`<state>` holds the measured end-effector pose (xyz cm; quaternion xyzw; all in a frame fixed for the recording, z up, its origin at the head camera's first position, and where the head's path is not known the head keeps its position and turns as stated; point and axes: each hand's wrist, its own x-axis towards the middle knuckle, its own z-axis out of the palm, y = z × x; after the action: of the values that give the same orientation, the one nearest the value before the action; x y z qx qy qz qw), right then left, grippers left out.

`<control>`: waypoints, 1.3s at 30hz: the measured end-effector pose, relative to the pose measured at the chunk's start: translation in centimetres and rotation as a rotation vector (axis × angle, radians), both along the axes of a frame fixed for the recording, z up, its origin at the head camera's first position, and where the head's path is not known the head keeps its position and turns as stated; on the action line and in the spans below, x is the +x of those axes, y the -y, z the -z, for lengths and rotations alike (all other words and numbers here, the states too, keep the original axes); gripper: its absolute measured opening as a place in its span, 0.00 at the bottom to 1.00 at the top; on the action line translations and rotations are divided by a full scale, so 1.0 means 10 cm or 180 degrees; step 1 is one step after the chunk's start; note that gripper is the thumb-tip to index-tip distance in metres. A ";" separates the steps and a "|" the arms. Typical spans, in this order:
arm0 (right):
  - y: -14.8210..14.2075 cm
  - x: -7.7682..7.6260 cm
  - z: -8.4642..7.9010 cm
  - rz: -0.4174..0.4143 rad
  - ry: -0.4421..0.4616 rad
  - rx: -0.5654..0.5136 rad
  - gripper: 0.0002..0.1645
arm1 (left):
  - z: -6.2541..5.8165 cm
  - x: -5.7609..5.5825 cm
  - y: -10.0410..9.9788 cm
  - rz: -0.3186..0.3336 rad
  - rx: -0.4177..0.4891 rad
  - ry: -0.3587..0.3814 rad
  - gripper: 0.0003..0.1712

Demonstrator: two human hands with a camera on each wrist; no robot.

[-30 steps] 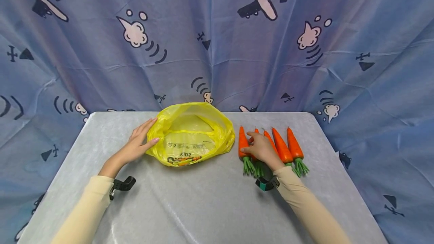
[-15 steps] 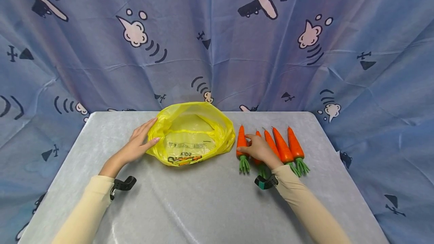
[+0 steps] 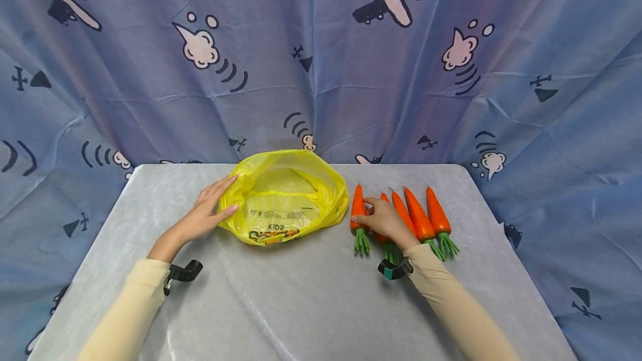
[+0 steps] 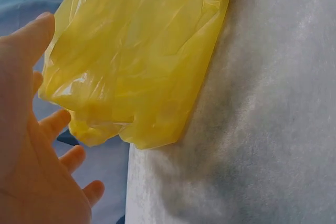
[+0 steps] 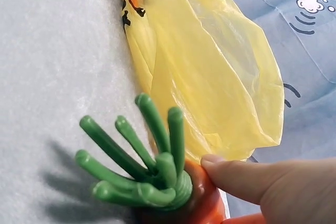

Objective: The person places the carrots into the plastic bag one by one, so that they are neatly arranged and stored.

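Note:
A yellow plastic bag (image 3: 283, 210) stands on the table with its mouth spread wide, print on its inner wall. My left hand (image 3: 208, 208) lies along the bag's left side, fingers and thumb extended at the rim; in the left wrist view the fingers (image 4: 55, 124) are spread beside the yellow film. To the right of the bag, my right hand (image 3: 383, 219) pinches the leftmost toy carrot (image 3: 358, 205), thumb laid over it near the green plastic top (image 5: 157, 177). That carrot lies tip away from me. The hand partly covers the neighbouring carrot (image 3: 385, 238).
More toy carrots (image 3: 418, 216) lie in a row right of my right hand, tips toward the back. A grey-white cloth covers the table (image 3: 301, 305). Behind its far edge hangs a blue curtain (image 3: 321, 71) with airplane prints. Each wrist wears a black strap (image 3: 185, 272).
My right hand has moved slightly left, and the leftmost carrot now lies straighter and farther from its neighbour. The left hand and the bag have stayed in place.

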<state>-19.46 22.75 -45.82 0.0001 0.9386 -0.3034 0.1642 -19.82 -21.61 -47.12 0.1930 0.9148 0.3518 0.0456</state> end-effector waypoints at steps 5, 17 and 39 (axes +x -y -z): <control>0.00 0.01 0.00 0.0008 -0.0022 0.0014 0.47 | 0.01 0.00 -0.01 -0.0008 -0.0033 0.0097 0.45; -0.02 0.02 0.01 0.0022 -0.0147 -0.0168 0.46 | 0.01 0.00 -0.02 -0.0123 0.0069 0.0141 0.47; 0.02 0.10 -0.40 0.0175 -0.0202 -0.0399 0.48 | 0.01 -0.01 -0.07 -0.0059 0.0499 0.0150 0.48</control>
<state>-18.42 22.52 -41.85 0.0060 0.9221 -0.3658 0.1257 -19.89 -20.89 -47.24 0.1791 0.8849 0.4272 0.0487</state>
